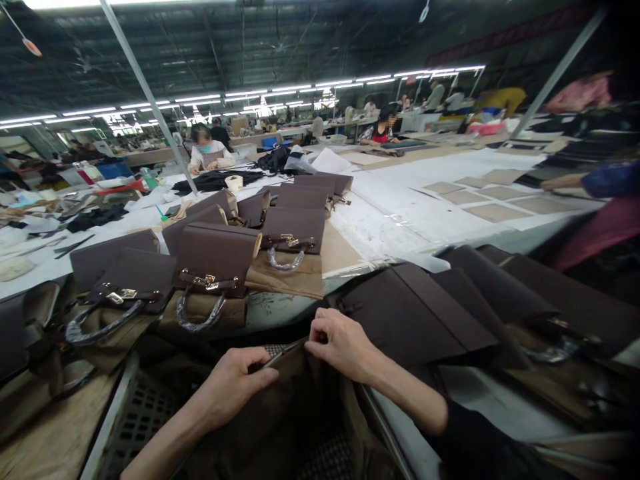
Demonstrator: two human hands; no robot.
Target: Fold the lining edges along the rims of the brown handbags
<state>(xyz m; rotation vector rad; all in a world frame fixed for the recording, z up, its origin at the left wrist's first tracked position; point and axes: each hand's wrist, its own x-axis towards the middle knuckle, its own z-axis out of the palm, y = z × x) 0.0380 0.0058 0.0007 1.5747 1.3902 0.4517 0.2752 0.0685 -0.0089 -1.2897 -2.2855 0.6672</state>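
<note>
My left hand (235,383) is closed, thumb and fingers pinching the upper edge of an olive-brown fabric piece (277,413). Farther right along that same edge, my right hand (343,343) pinches it too, fingertips pressed together. The fabric hangs down in front of me over a plastic basket (130,407) with a grid of holes. A checkered patch shows behind the edge between my hands, and another lower down. Just beyond, dark brown handbags (213,260) with metal clasps and plastic-wrapped handles lie on the table edge.
More brown bag parts (415,313) are piled at the right. Tan panels (497,212) lie on the white-covered table (395,193). A co-worker's arm (565,181) reaches in from the right. Other people sit farther back, and a metal pole (150,97) rises at the left.
</note>
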